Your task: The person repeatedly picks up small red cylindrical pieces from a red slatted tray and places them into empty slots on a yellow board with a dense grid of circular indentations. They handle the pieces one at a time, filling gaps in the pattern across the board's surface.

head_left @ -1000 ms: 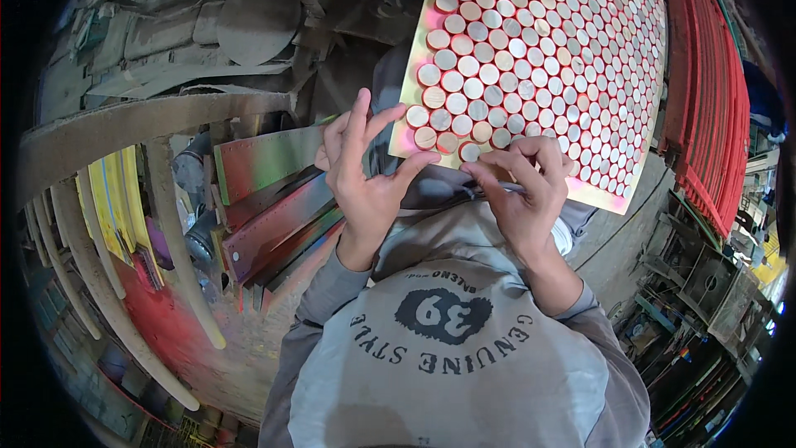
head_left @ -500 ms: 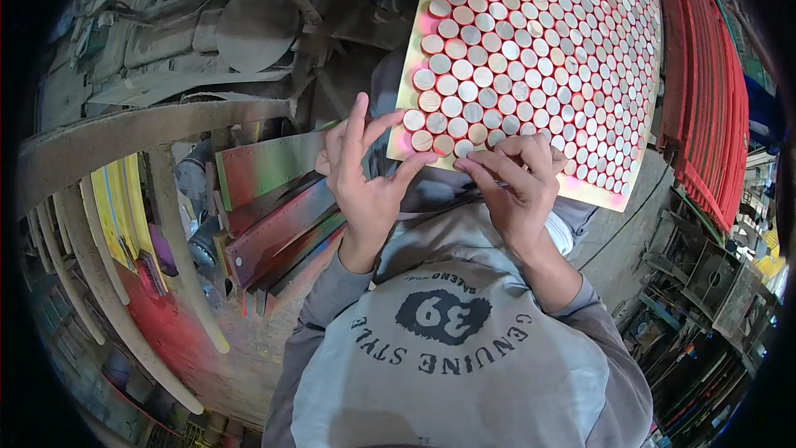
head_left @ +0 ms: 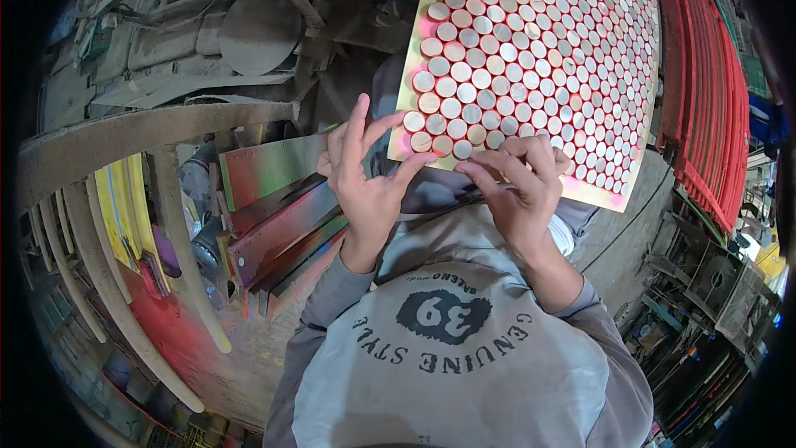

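Observation:
Rows of round pale-topped discs with red sides [head_left: 484, 99] cover a cream board [head_left: 404, 99] streaked with pink. My left hand [head_left: 365, 187] is at the board's near left corner, thumb and forefinger spread around the corner discs. Its forefinger tip touches or nearly touches an edge disc [head_left: 413, 121], and the thumb tip lies by the near edge. Beside it, my right hand [head_left: 526, 178] has its fingers curled and the thumb close to the forefinger, by a disc [head_left: 463, 149] on the near row. Whatever lies between those fingertips is hidden.
Red slatted metal parts [head_left: 705, 91] stand right of the board. Painted metal plates [head_left: 274, 170] lean at the left, near a curved rusty frame [head_left: 149, 133] with long prongs. Dusty scrap and a round plate [head_left: 261, 29] fill the upper left. A dark rack [head_left: 705, 290] stands lower right.
My right hand has shifted very slightly to the right. My left hand stays at the board's corner, and the discs look the same.

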Motion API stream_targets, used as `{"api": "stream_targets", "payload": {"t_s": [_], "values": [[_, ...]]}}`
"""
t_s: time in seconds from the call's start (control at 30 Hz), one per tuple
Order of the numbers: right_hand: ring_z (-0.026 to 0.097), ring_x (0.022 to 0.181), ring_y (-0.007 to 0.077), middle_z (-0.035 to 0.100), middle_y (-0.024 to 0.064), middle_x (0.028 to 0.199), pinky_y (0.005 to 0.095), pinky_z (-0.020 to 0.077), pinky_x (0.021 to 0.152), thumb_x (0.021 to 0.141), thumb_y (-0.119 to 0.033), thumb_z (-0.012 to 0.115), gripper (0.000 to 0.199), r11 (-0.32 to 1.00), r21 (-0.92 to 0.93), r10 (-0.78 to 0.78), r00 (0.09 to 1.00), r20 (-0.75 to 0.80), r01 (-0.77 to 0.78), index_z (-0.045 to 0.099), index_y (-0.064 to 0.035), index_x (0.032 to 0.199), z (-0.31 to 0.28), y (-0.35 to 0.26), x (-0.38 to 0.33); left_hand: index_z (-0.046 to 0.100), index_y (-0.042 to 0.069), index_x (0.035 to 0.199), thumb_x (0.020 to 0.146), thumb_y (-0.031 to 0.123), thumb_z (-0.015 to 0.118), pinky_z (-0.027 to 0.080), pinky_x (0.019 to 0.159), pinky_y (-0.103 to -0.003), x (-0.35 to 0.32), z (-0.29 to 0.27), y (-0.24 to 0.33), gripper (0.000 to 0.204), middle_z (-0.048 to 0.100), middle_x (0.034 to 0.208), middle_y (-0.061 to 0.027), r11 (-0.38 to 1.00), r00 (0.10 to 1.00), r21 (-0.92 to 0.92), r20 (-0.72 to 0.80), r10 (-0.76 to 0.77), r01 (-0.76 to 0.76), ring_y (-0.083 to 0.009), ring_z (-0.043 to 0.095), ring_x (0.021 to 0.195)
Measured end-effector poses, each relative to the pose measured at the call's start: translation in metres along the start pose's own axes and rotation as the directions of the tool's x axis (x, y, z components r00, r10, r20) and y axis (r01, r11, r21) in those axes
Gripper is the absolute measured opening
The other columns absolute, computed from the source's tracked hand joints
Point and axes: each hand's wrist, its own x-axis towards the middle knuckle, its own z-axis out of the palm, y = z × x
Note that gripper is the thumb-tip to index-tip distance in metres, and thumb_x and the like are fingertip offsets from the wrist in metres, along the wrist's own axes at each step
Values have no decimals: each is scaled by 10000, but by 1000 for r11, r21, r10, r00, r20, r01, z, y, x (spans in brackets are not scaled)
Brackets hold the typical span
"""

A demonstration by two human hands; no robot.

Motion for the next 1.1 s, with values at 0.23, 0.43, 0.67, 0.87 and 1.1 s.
{"api": "stream_targets", "payload": {"t_s": [0.23,0.43,0.67,0.87,1.1], "values": [[492,727,130,554,-29,769,303,286,708,607,-144,893,239,999,-20,39,995,-92,-41,758,-129,804,-20,7,-1,464,36,1417,653,328,902,329,957,-354,-2,3,-1,928,742,1065,3,995,998,-79,-19,-58,57,-171,532,1047],[538,677,132,608,9,734,274,355,687,674,-62,859,193,989,22,146,969,-197,-144,735,-56,821,-48,25,-6,426,0,1434,615,102,917,375,1032,-365,1,-3,0,959,722,1093,-116,998,1000,-53,-5,-22,22,-180,580,1059],[512,694,98,632,26,782,229,381,625,785,12,790,123,954,137,298,900,-318,-267,691,13,859,-89,52,-15,436,12,1432,621,158,918,392,972,-358,3,1,-3,955,729,1062,-81,988,999,-154,-19,-31,28,-184,574,1015],[510,683,107,655,21,776,242,375,612,775,2,787,116,965,138,256,922,-290,-224,697,-2,849,-95,52,-20,385,16,1473,630,53,899,341,1074,-366,1,-3,4,988,701,1139,-117,981,997,-177,27,-74,78,-182,545,1130],[504,637,81,660,21,731,229,389,586,814,-17,766,72,929,206,360,879,-314,-307,700,6,832,-109,57,-21,368,30,1488,637,-3,868,327,1099,-371,-1,-3,10,987,671,1201,-130,977,997,-198,28,-73,77,-196,525,1190]]}}
